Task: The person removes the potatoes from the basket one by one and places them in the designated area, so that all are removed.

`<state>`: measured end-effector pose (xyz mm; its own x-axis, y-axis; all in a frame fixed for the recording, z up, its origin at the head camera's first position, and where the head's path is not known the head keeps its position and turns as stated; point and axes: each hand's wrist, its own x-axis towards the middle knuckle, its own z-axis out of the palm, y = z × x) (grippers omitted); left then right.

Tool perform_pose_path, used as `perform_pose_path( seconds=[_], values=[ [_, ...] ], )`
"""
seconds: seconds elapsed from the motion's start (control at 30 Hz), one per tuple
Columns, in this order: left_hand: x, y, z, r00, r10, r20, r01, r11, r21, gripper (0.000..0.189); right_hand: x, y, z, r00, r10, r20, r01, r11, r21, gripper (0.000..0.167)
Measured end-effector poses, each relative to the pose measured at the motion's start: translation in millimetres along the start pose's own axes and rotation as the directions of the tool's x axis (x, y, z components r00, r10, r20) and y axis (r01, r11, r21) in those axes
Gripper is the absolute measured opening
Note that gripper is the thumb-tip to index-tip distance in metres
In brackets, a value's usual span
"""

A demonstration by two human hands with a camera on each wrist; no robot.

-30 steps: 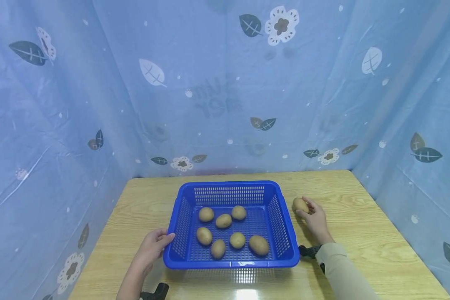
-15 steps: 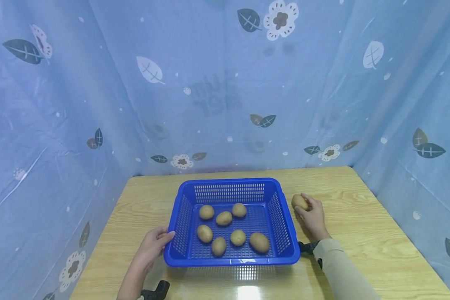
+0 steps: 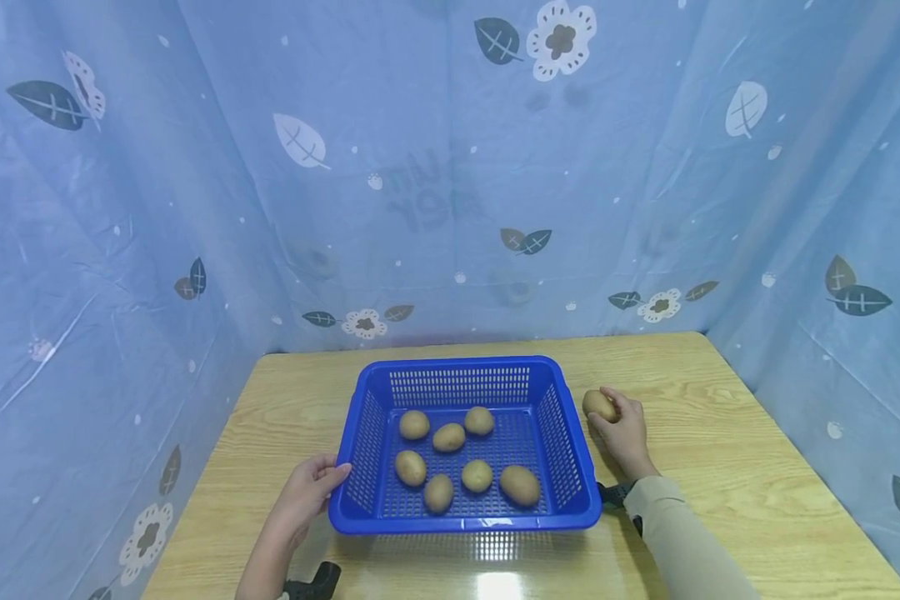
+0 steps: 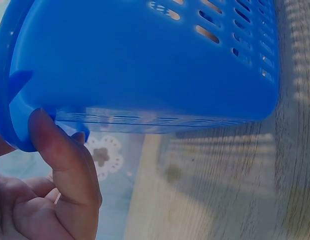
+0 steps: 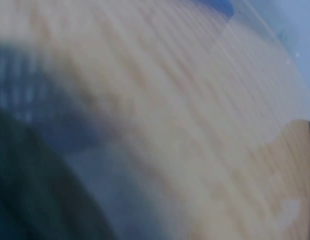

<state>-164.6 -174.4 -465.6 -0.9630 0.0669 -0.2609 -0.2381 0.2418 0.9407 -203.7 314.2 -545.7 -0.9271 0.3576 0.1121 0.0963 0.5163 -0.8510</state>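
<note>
The potato (image 3: 596, 404) in your right hand (image 3: 625, 430) could slip and roll over the bench (image 3: 708, 425), as your fingers grip it mostly from its right side. Your left hand (image 3: 309, 490) pinches the left edge of the blue basket (image 3: 412, 525); a hard tug there might tip it and make the seven potatoes (image 3: 520, 485) inside roll. Your held potato looks tan and round, just right of the basket. I can't tell if it touches the bench.

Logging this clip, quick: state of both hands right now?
Left hand: holding the rectangular blue plastic basket by its rim.
Right hand: holding an oval light-brown potato.
</note>
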Motion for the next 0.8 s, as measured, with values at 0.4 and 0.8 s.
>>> perform_pose_path(
  seconds=[0.4, 0.8],
  values=[
    [1.6, -0.3, -0.7, 1.000, -0.009, 0.010, 0.009, 1.000, 0.013, 0.033, -4.7, 1.2, -3.6, 1.000, 0.022, 0.022, -0.022, 1.000, 0.007, 0.058],
    [1.9, -0.4, -0.9, 1.000, -0.001, 0.008, 0.001, 1.000, 0.023, 0.033, -5.3, 0.8, -4.5, 1.000, 0.005, 0.028, -0.005, 1.000, 0.011, 0.063]
  ],
)
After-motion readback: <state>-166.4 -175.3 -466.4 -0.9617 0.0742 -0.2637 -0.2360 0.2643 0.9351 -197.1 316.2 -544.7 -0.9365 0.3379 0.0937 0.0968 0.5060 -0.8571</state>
